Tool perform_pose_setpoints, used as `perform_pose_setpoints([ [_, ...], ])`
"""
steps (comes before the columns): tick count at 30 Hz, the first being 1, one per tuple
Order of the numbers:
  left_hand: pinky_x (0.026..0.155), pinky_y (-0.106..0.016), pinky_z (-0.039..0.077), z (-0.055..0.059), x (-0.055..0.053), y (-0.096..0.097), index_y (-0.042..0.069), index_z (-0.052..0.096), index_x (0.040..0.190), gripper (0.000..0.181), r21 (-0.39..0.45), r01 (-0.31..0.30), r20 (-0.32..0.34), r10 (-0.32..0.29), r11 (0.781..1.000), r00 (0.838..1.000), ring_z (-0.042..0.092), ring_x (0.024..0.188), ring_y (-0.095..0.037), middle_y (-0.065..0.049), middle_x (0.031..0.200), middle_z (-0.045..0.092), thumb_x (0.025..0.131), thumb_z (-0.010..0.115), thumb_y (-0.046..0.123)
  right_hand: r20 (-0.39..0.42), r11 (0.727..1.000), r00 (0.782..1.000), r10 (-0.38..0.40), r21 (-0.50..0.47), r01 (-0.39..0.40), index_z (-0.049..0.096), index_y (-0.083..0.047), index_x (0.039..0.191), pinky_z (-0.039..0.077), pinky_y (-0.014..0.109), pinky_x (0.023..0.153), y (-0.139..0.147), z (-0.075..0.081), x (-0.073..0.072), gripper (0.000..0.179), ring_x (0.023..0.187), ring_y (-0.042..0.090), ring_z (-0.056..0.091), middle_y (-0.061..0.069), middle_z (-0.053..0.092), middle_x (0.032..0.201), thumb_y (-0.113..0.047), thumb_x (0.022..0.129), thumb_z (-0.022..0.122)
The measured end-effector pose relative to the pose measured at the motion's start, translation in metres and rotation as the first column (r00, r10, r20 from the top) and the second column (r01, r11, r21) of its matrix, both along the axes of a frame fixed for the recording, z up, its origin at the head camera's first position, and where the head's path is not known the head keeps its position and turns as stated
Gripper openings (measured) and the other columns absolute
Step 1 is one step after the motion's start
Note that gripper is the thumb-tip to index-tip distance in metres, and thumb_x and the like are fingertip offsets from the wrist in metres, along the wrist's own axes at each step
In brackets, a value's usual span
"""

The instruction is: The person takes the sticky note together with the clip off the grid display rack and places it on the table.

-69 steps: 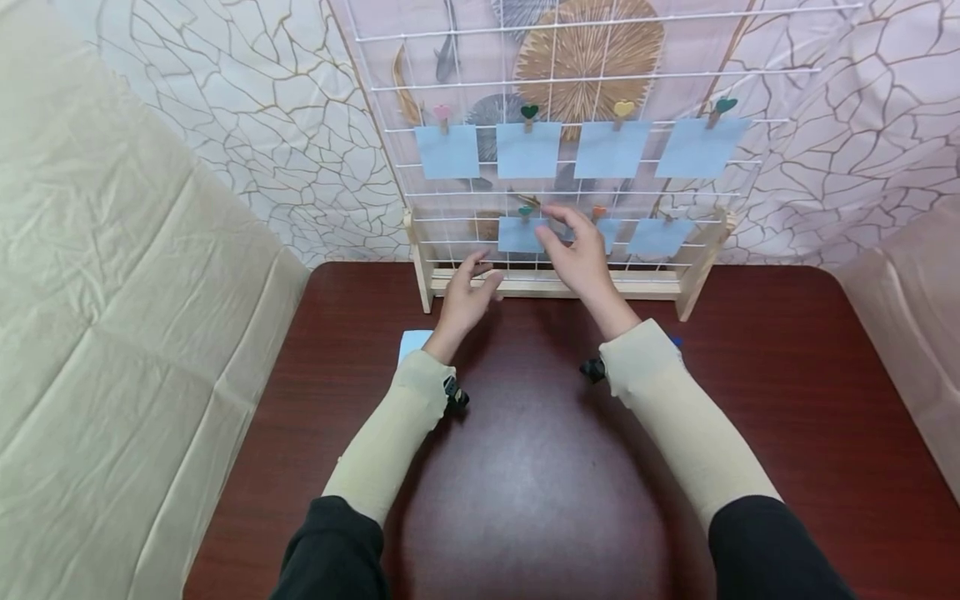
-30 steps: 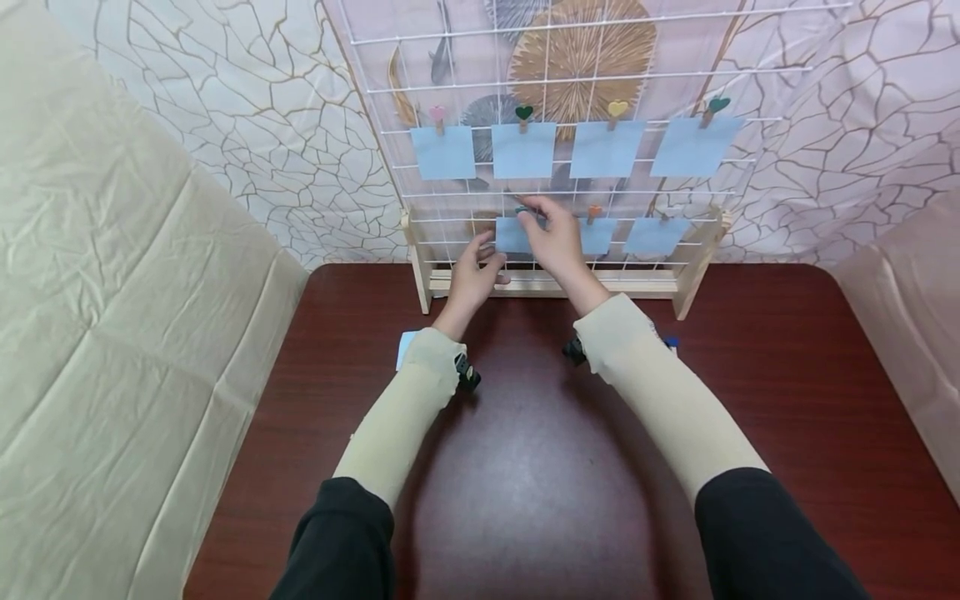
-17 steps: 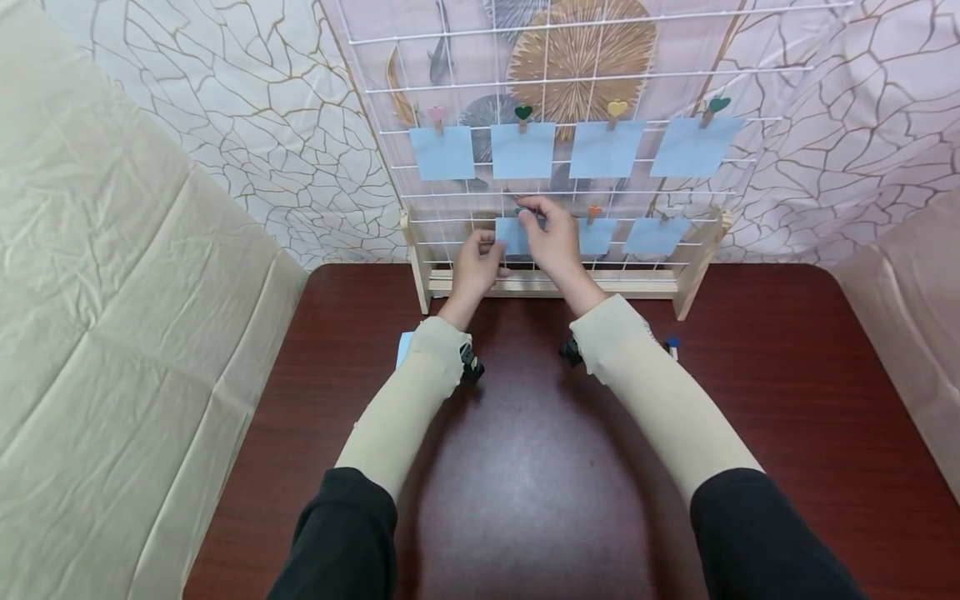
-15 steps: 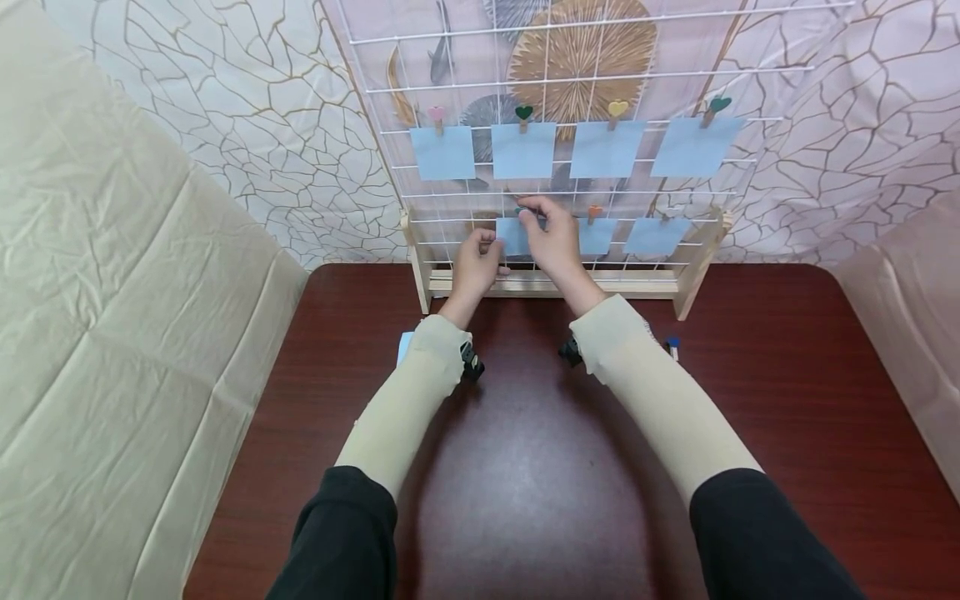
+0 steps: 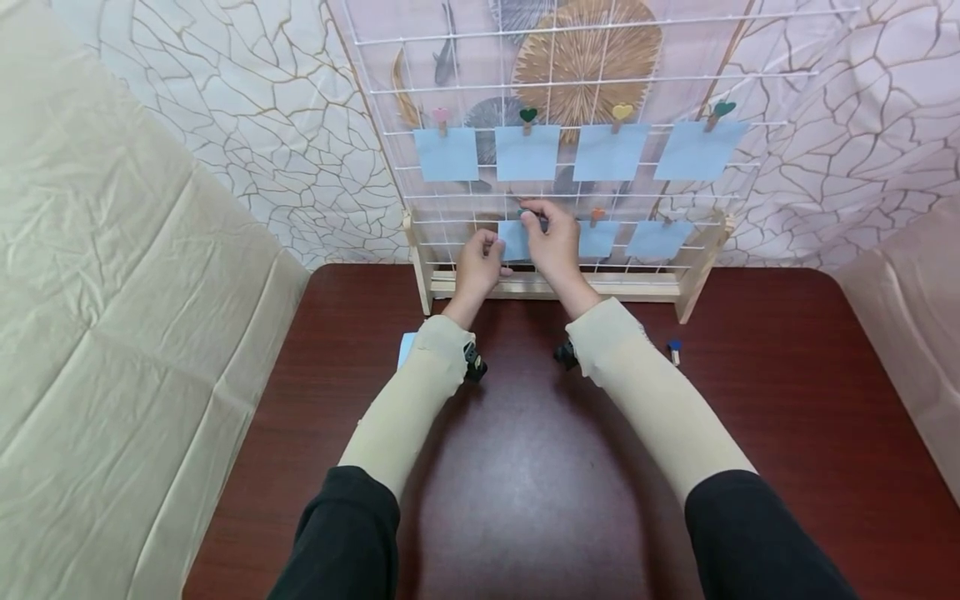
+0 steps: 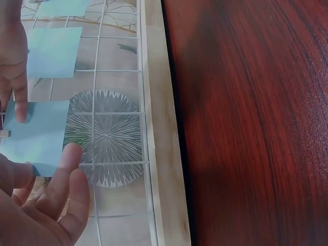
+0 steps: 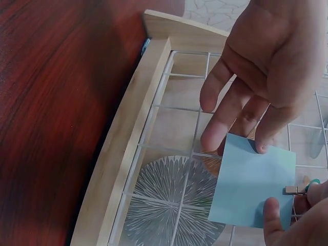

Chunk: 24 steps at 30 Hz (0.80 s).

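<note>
A square pale blue paper note point(image 7: 253, 187) hangs flat against the white wire grid point(image 5: 480, 58), lower row, leftmost of 3, a small wooden clip point(image 7: 300, 189) at its top edge

No text, label, brand or number can be read in any view. The blue paper squares point(image 5: 527, 153) clipped to the wire grid point(image 5: 585, 79) at 12 o'clock are blank (the heart-topped pegs point(image 5: 528, 115) likewise carry no lettering).
</note>
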<state>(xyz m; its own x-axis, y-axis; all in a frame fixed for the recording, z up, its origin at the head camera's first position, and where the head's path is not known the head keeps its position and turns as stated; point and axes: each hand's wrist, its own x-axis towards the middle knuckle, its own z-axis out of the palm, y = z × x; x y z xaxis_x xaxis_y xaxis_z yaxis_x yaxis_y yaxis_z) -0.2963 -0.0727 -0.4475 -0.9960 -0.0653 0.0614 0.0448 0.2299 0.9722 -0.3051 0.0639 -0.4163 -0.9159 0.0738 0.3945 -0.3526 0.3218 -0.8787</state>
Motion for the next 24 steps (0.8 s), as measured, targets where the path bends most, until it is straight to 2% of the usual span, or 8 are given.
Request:
perform_pose_setpoints([
  [3, 0.072, -0.053, 0.062, -0.0008, 0.0002, 0.0002, -0.005, 0.061, 0.116, 0.016, -0.007, -0.001, 0.013, 0.001, 1.000, 1.000, 0.077, 0.081, -0.042, -0.016, 0.097, 0.067, 0.110, 0.054, 0.009, 0.009, 1.000, 1.000, -0.003, -0.007, 0.003, 0.075, -0.001, 0.124, 0.044, 0.021, 0.073, -0.0001, -0.0010, 0.0012, 0.023, 0.105, 0.027, 0.069, 0.017, 0.075, 0.120, -0.010, 0.107, 0.062],
  [4, 0.074, -0.056, 0.061, -0.0010, -0.0001, 0.0000, -0.005, 0.061, 0.115, 0.017, -0.008, -0.002, 0.013, 0.002, 1.000, 1.000, 0.077, 0.081, -0.042, -0.016, 0.097, 0.067, 0.110, 0.054, 0.009, 0.009, 1.000, 1.000, -0.004, -0.011, 0.005, 0.075, 0.000, 0.124, 0.045, 0.021, 0.073, -0.0005, -0.0008, 0.0015, 0.023, 0.105, 0.028, 0.069, 0.017, 0.075, 0.119, -0.010, 0.107, 0.062],
  [8, 0.067, -0.049, 0.061, -0.0005, -0.0018, -0.0015, -0.003, 0.061, 0.117, 0.017, -0.028, -0.002, 0.017, 0.003, 1.000, 1.000, 0.077, 0.082, -0.040, -0.016, 0.098, 0.067, 0.111, 0.054, 0.011, 0.014, 1.000, 1.000, -0.007, -0.018, 0.007, 0.074, 0.000, 0.123, 0.047, 0.022, 0.077, -0.0011, 0.0005, 0.0021, 0.022, 0.106, 0.028, 0.069, 0.018, 0.074, 0.118, -0.009, 0.108, 0.061],
  [13, 0.066, -0.050, 0.060, -0.0007, -0.0030, -0.0020, -0.003, 0.061, 0.117, 0.018, -0.025, 0.003, 0.020, -0.003, 1.000, 1.000, 0.078, 0.083, -0.038, -0.018, 0.100, 0.069, 0.111, 0.054, 0.012, -0.003, 0.999, 1.000, -0.017, -0.031, 0.016, 0.073, 0.002, 0.122, 0.049, 0.025, 0.081, -0.0017, 0.0013, 0.0017, 0.021, 0.104, 0.028, 0.069, 0.019, 0.074, 0.114, -0.008, 0.107, 0.061],
  [18, 0.058, -0.043, 0.058, -0.0009, -0.0024, -0.0035, -0.002, 0.060, 0.118, 0.018, -0.023, -0.005, 0.039, 0.006, 1.000, 0.999, 0.078, 0.084, -0.038, -0.017, 0.103, 0.070, 0.111, 0.053, 0.013, -0.004, 0.998, 1.000, -0.030, -0.057, 0.030, 0.074, 0.002, 0.120, 0.049, 0.024, 0.084, -0.0012, -0.0001, 0.0008, 0.020, 0.107, 0.026, 0.068, 0.019, 0.074, 0.111, -0.006, 0.106, 0.063],
  [24, 0.054, -0.038, 0.056, 0.0000, -0.0021, -0.0056, -0.001, 0.060, 0.119, 0.018, -0.034, -0.008, 0.049, 0.009, 0.999, 0.999, 0.078, 0.085, -0.036, -0.017, 0.105, 0.071, 0.112, 0.053, 0.014, -0.002, 0.997, 1.000, -0.031, -0.070, 0.031, 0.074, 0.003, 0.120, 0.049, 0.020, 0.075, -0.0001, 0.0007, 0.0015, 0.020, 0.099, 0.025, 0.068, 0.020, 0.074, 0.109, -0.006, 0.106, 0.063],
])
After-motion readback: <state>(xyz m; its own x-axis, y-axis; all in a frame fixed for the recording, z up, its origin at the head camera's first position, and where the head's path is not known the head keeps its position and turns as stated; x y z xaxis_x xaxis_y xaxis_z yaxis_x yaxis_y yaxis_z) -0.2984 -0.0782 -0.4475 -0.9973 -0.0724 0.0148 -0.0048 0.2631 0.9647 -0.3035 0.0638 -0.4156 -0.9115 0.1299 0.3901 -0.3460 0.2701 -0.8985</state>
